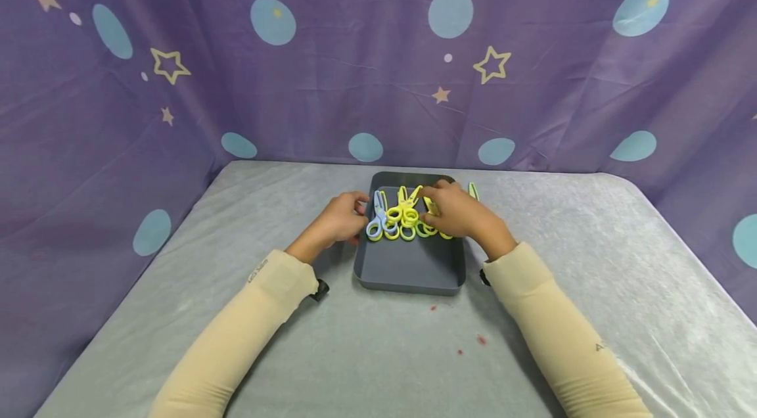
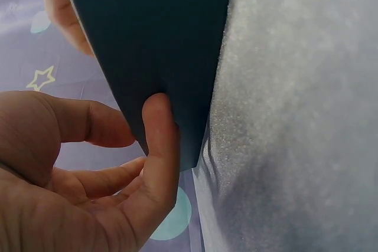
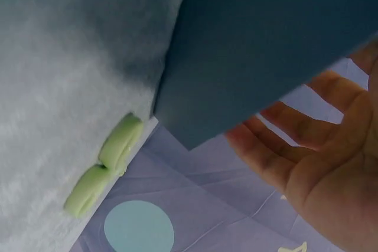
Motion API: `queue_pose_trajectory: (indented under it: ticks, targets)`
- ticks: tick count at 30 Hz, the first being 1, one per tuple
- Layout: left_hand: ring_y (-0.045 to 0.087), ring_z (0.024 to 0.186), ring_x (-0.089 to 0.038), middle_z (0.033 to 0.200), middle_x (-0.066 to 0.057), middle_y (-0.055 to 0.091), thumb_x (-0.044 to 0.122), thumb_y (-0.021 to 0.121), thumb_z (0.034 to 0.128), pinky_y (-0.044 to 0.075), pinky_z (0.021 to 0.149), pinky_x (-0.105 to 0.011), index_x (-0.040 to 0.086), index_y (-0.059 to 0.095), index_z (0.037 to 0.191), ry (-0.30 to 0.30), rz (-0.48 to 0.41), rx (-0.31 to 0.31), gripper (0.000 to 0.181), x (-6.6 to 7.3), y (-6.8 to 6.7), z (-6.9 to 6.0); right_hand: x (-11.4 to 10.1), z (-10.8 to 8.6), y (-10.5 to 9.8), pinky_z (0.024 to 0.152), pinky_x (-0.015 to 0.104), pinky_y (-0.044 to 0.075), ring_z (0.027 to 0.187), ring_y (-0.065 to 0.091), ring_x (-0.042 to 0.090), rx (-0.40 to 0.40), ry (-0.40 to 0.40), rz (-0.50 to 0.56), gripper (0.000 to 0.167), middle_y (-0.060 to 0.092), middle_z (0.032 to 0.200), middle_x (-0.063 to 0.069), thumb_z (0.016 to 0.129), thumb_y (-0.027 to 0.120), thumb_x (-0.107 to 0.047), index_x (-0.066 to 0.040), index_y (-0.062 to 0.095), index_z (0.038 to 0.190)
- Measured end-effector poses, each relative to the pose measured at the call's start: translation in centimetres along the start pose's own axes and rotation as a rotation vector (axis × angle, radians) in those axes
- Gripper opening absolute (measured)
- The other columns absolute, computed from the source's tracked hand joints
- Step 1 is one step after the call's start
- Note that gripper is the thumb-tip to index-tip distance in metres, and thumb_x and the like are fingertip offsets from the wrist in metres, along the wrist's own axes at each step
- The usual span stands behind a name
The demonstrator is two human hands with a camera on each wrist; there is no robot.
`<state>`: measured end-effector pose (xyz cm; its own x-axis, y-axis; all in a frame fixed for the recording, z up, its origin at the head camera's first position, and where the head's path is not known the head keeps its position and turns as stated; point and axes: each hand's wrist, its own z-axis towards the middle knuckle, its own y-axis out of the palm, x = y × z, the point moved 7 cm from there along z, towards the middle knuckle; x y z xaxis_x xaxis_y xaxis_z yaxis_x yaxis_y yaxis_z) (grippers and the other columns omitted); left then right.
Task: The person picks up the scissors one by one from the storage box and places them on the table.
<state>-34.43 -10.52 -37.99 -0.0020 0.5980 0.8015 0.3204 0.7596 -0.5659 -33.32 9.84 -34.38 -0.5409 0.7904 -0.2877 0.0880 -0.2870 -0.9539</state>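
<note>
A dark grey tray point(image 1: 414, 270) holds several pairs of scissors with yellow, green and blue handles. At its left side my left hand point(image 1: 343, 217) pinches the wall, a finger on the outer face point(image 2: 183, 57) and another digit at the rim. My right hand point(image 1: 458, 208) reaches over the right wall, its relaxed, spread fingers above yellow-green scissors point(image 1: 432, 206); its palm hides part of them. Yellow scissors point(image 1: 404, 204) lie left of those fingertips. Light blue scissors point(image 1: 378, 215) lie near the left wall. The right wrist view shows the right fingers point(image 3: 277, 146) partly behind the wall.
Right of the tray, outside it, a light green tool point(image 1: 473, 190) lies on the pale grey cloth point(image 1: 591, 260); two green loops point(image 3: 121, 146) show in the right wrist view. A purple patterned curtain point(image 1: 367, 63) hangs behind and on the left. Small red spots point(image 1: 481, 340) mark the cloth.
</note>
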Motion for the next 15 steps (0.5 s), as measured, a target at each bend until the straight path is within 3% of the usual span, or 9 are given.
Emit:
queue_pose_trajectory:
  ticks: [6,10,15]
  targets:
    - [0.059,0.072,-0.022,0.126,-0.020,0.053,-0.001,0.057,0.0945,0.063,0.061,-0.042,0.001,0.046,0.150,0.007,0.001,0.007,0.057,0.1,0.0,-0.1,-0.2,0.2,2.0,0.114,0.060,0.038,0.139,0.042,0.048,-0.138,0.015,-0.029,0.060,0.052,0.146,0.026,0.099,0.068,-0.028,-0.005,0.050,0.151]
    - [0.060,0.072,-0.022,0.126,-0.020,0.054,-0.001,0.058,0.0938,0.063,0.061,-0.042,0.001,0.046,0.150,0.002,0.001,0.015,0.057,0.1,0.0,-0.1,-0.3,0.2,3.1,0.116,0.058,0.037,0.140,0.043,0.047,-0.219,0.027,-0.034,0.067,0.052,0.147,0.024,0.100,0.068,-0.030,-0.004,0.042,0.156]
    - [0.060,0.071,-0.021,0.126,-0.020,0.054,-0.001,0.057,0.0938,0.063,0.061,-0.042,0.002,0.046,0.150,0.007,0.002,0.018,0.057,0.1,0.0,-0.1,-0.5,0.3,3.2,0.114,0.053,0.041,0.135,0.051,0.040,-0.227,0.011,-0.052,0.068,0.056,0.145,0.020,0.100,0.068,-0.030,-0.002,0.041,0.156]
